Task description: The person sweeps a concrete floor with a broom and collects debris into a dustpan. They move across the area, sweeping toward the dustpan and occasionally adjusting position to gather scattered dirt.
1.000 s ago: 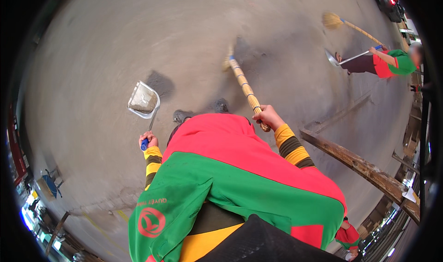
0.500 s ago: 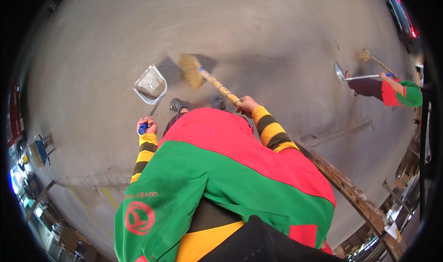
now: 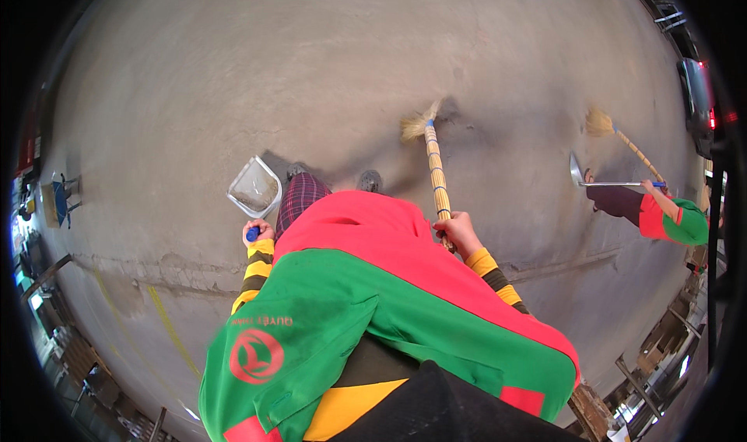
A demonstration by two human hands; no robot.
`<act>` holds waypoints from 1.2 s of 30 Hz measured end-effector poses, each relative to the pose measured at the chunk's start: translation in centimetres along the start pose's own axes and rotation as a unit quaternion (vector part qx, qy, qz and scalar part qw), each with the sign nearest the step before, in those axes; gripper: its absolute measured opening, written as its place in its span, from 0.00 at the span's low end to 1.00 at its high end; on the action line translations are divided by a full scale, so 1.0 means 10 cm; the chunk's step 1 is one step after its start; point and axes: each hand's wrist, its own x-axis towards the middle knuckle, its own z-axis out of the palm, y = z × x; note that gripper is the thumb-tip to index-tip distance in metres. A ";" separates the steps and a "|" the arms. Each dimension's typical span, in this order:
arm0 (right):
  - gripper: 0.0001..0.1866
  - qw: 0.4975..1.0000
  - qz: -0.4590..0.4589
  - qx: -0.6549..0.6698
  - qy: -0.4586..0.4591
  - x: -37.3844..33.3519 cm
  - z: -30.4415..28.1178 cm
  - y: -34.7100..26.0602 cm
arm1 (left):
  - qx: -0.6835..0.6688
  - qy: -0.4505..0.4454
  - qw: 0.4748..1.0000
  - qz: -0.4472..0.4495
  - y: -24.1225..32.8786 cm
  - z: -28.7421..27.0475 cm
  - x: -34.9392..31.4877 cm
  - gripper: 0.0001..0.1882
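In my left hand (image 3: 259, 230) is the blue-ended handle of a pale dustpan (image 3: 255, 186), my fingers closed around it. Some grey dirt lies inside the pan, which is to the left of my feet. My right hand (image 3: 459, 232) grips the straw-coloured, blue-banded handle of a broom (image 3: 436, 166). The broom reaches away from me, and its bristles (image 3: 420, 123) are splayed against the floor beside a dark patch, ahead and to the right of my shoes.
Grey concrete floor (image 3: 311, 68) spreads around me. At the right a co-worker (image 3: 677, 218) in red and green holds another broom (image 3: 600, 123) and a long-handled dustpan (image 3: 576, 170). A vehicle with red lights (image 3: 698, 103) stands at the far right. A blue stool-like object (image 3: 61, 201) is at the left.
My broom has swung right, its bristles moving from near the dustpan to the right of my feet. The dustpan sits slightly nearer me. The co-worker's broom has shifted too.
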 end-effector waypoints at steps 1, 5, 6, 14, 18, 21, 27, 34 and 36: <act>0.05 0.999 -0.023 -0.010 -0.021 -0.02 0.02 -0.13 | -0.023 0.025 0.999 0.016 -0.02 0.02 -0.02 0.05; 0.08 0.986 -0.094 -0.111 -0.079 0.20 0.23 -0.76 | -0.016 0.051 0.998 0.018 0.00 0.08 0.04 0.06; 0.08 0.978 -0.122 -0.141 -0.092 0.30 0.35 -0.93 | -0.032 0.065 0.997 0.019 0.01 0.11 0.09 0.07; 0.08 0.938 -0.163 -0.216 -0.215 1.43 1.98 -1.99 | -0.157 0.102 0.982 -0.027 0.14 0.34 0.40 0.08; 0.09 0.928 -0.158 -0.319 -0.112 1.88 2.48 -2.11 | -0.151 0.109 0.981 0.053 0.26 0.56 0.43 0.08; 0.09 0.983 -0.070 -0.132 -0.110 2.11 2.31 -2.06 | -0.083 -0.001 0.996 0.028 0.25 0.71 0.46 0.08; 0.08 0.997 0.034 -0.066 0.004 1.89 0.81 -1.36 | -0.041 -0.005 0.999 -0.019 -0.11 0.95 0.62 0.05; 0.10 0.993 0.015 -0.091 0.067 1.52 0.71 -1.82 | 0.076 0.034 0.995 -0.055 -0.49 1.98 1.77 0.06; 0.13 0.991 -0.022 -0.111 0.072 1.32 0.80 -1.95 | 0.071 -0.008 0.994 -0.086 -0.53 2.16 1.94 0.06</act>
